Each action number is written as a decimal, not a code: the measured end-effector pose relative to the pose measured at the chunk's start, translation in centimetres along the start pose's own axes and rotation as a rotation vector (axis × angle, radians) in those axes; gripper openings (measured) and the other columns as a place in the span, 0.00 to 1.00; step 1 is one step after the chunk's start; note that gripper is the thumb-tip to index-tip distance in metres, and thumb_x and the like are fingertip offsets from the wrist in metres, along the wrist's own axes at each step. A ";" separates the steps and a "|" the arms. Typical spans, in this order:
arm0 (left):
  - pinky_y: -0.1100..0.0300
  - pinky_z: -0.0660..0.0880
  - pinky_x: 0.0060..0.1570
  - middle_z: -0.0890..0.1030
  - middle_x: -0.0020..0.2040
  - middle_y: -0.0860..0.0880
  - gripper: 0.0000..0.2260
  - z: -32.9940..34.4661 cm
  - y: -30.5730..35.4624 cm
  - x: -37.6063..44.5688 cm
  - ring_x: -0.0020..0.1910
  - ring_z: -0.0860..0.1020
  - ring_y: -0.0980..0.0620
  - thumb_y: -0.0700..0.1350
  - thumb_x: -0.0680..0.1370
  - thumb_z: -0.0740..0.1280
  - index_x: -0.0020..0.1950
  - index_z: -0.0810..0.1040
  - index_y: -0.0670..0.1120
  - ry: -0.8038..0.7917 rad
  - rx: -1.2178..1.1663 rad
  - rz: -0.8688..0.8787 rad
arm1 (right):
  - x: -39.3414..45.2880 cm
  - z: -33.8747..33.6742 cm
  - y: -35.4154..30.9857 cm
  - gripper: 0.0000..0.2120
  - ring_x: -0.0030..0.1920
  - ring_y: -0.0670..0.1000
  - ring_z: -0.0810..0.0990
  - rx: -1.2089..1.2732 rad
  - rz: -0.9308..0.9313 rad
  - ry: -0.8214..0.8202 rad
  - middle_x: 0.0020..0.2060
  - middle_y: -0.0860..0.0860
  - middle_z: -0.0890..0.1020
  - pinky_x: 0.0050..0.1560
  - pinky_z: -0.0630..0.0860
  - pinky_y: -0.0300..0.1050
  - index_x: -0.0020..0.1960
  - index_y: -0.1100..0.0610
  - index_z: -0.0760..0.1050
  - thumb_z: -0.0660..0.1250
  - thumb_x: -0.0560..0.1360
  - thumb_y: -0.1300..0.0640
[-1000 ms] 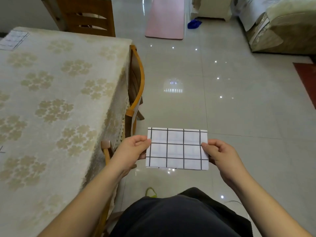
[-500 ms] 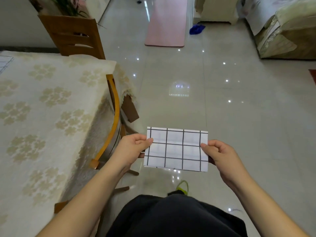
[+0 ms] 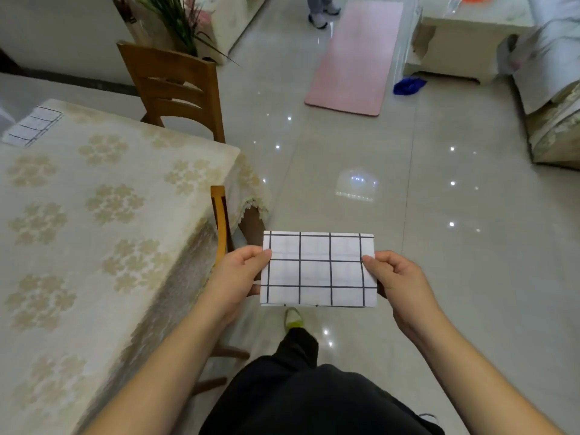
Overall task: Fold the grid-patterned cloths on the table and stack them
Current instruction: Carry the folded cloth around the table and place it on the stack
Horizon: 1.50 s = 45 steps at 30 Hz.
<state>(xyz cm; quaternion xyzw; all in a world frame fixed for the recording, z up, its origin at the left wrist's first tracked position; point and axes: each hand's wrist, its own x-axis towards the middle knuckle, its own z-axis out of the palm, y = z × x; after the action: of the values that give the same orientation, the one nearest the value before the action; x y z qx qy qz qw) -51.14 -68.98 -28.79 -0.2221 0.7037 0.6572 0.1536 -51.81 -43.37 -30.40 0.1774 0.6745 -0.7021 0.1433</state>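
Note:
A folded white cloth with a black grid [image 3: 317,270] is held flat in the air over the floor, to the right of the table. My left hand [image 3: 240,273] pinches its left edge and my right hand [image 3: 397,279] pinches its right edge. A second grid-patterned cloth [image 3: 33,125] lies folded at the far left corner of the table [image 3: 94,215], which wears a cream flowered tablecloth.
A wooden chair [image 3: 175,89] stands at the table's far end and another chair's back [image 3: 221,224] is tucked against its right side. A pink mat [image 3: 354,54], a blue rag [image 3: 408,86], a sofa [image 3: 552,120] and a person's feet [image 3: 318,14] are on the glossy floor beyond.
The view has shifted back and up along the table, so its far end, the far chair and the other cloth now show. Both hands keep the same hold on the folded cloth.

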 end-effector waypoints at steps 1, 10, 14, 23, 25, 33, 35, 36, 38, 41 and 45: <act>0.59 0.78 0.32 0.85 0.39 0.46 0.09 -0.3 0.7 1.3 0.36 0.82 0.49 0.43 0.81 0.65 0.45 0.82 0.43 0.011 -0.010 0.002 | 1.5 0.5 -0.8 0.06 0.40 0.53 0.77 -0.018 -0.006 -0.012 0.36 0.57 0.79 0.50 0.76 0.53 0.42 0.56 0.81 0.71 0.74 0.54; 0.27 0.74 0.51 0.79 0.48 0.30 0.20 -2.3 6.0 12.1 0.48 0.80 0.31 0.63 0.64 0.71 0.44 0.83 0.47 0.072 -0.064 -0.076 | 13.0 3.7 -7.0 0.07 0.37 0.53 0.74 -0.088 -0.016 -0.061 0.36 0.57 0.73 0.44 0.75 0.46 0.38 0.56 0.80 0.71 0.75 0.56; 0.35 0.79 0.51 0.82 0.50 0.36 0.11 -1.4 9.6 15.5 0.51 0.81 0.34 0.57 0.72 0.70 0.45 0.83 0.51 0.115 -0.072 -0.076 | 17.4 4.1 -9.3 0.09 0.32 0.47 0.76 -0.072 -0.017 -0.041 0.33 0.56 0.72 0.38 0.76 0.39 0.38 0.55 0.79 0.68 0.77 0.60; 0.38 0.79 0.50 0.84 0.51 0.38 0.10 3.4 15.5 28.1 0.48 0.82 0.38 0.46 0.78 0.69 0.58 0.79 0.45 0.121 -0.059 -0.059 | 31.9 1.2 -14.2 0.06 0.31 0.46 0.69 -0.079 -0.035 -0.026 0.25 0.47 0.68 0.35 0.69 0.39 0.41 0.53 0.80 0.70 0.76 0.57; 0.35 0.77 0.51 0.82 0.52 0.34 0.10 4.7 17.4 30.8 0.49 0.81 0.35 0.45 0.77 0.71 0.57 0.80 0.44 0.141 -0.057 -0.053 | 35.4 0.4 -16.0 0.04 0.28 0.43 0.70 -0.086 -0.047 -0.037 0.23 0.42 0.72 0.35 0.68 0.38 0.43 0.53 0.79 0.70 0.77 0.58; 0.61 0.77 0.38 0.73 0.38 0.46 0.11 7.2 23.8 39.0 0.41 0.77 0.52 0.42 0.77 0.71 0.58 0.78 0.46 0.248 -0.066 -0.036 | 46.3 -0.9 -23.0 0.03 0.36 0.44 0.80 -0.153 -0.039 -0.158 0.31 0.44 0.83 0.44 0.77 0.49 0.49 0.53 0.79 0.71 0.75 0.57; 0.52 0.79 0.49 0.73 0.41 0.43 0.11 6.9 24.7 40.4 0.44 0.77 0.48 0.43 0.77 0.71 0.58 0.79 0.46 0.283 -0.125 -0.036 | 48.6 0.1 -24.3 0.07 0.44 0.52 0.84 -0.174 -0.020 -0.196 0.39 0.51 0.86 0.53 0.79 0.57 0.52 0.54 0.81 0.72 0.75 0.55; 0.46 0.79 0.55 0.75 0.43 0.42 0.11 6.6 25.0 41.2 0.45 0.77 0.46 0.44 0.77 0.71 0.58 0.80 0.46 0.301 -0.163 -0.038 | 49.7 0.8 -24.9 0.07 0.47 0.54 0.84 -0.177 -0.009 -0.210 0.42 0.53 0.86 0.56 0.79 0.59 0.52 0.54 0.81 0.71 0.75 0.54; 0.37 0.74 0.61 0.78 0.47 0.41 0.11 5.9 25.6 42.7 0.48 0.79 0.42 0.46 0.76 0.71 0.58 0.81 0.47 0.351 -0.221 -0.048 | 51.9 2.6 -25.9 0.07 0.48 0.55 0.85 -0.175 0.001 -0.233 0.44 0.53 0.87 0.56 0.79 0.59 0.52 0.55 0.81 0.71 0.75 0.56; 0.42 0.79 0.57 0.83 0.53 0.37 0.09 4.2 26.4 45.0 0.54 0.82 0.38 0.45 0.78 0.69 0.58 0.81 0.47 0.410 -0.276 -0.063 | 55.3 6.0 -27.0 0.09 0.50 0.55 0.85 -0.207 0.005 -0.278 0.45 0.52 0.87 0.58 0.78 0.61 0.54 0.56 0.81 0.71 0.75 0.55; 0.58 0.81 0.40 0.84 0.52 0.39 0.09 0.5 27.0 48.6 0.48 0.84 0.46 0.42 0.79 0.67 0.58 0.81 0.45 0.458 -0.332 -0.057 | 59.3 11.3 -29.2 0.05 0.45 0.51 0.86 -0.252 -0.020 -0.371 0.43 0.52 0.87 0.50 0.81 0.52 0.52 0.56 0.81 0.69 0.77 0.58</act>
<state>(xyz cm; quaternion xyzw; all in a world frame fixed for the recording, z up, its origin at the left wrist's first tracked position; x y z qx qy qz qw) -106.55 -72.85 -30.42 -0.4066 0.5963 0.6916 -0.0295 -118.45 -50.95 -30.21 0.0191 0.7208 -0.6344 0.2788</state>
